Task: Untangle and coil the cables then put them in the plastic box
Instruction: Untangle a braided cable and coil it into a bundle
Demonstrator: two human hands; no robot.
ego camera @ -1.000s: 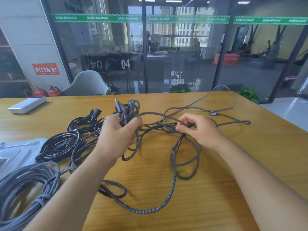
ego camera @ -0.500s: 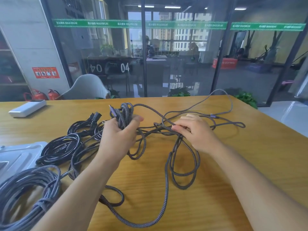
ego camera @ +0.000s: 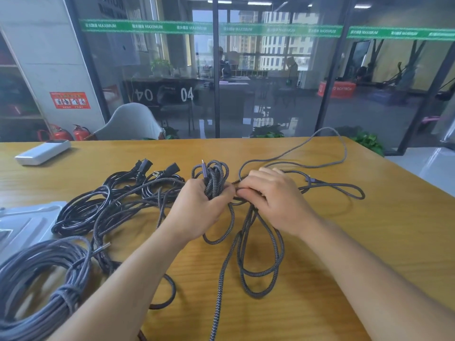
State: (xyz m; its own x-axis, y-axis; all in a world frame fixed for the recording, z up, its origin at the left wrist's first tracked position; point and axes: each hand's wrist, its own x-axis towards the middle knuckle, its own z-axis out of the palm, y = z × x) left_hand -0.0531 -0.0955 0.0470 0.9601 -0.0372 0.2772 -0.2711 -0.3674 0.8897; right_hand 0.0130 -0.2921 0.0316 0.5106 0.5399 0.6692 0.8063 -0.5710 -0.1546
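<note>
Mid-counter, the left hand (ego camera: 197, 207) grips a half-wound braided cable (ego camera: 213, 177); the right hand (ego camera: 273, 198) pinches its trailing strands; pulling may tighten the knot, since loose loops cross the black cables (ego camera: 98, 205) towards the left edge.

- The braided cable (ego camera: 222, 271) has a grey and black herringbone weave.
- The bundle of power cords (ego camera: 83, 212) is glossy black, plugs included.
- The coiled cable (ego camera: 37, 274) at lower left is plain dull grey.
- The surface (ego camera: 369, 230) is honey-yellow wood with fine straight grain.
- The plastic box (ego camera: 22, 225) is pale, translucent grey-white.
- The flat device (ego camera: 43, 151) at the far left is white.
- The fire extinguishers (ego camera: 70, 132) are red.
- The stripe (ego camera: 270, 29) on the glass is green with white lettering.
</note>
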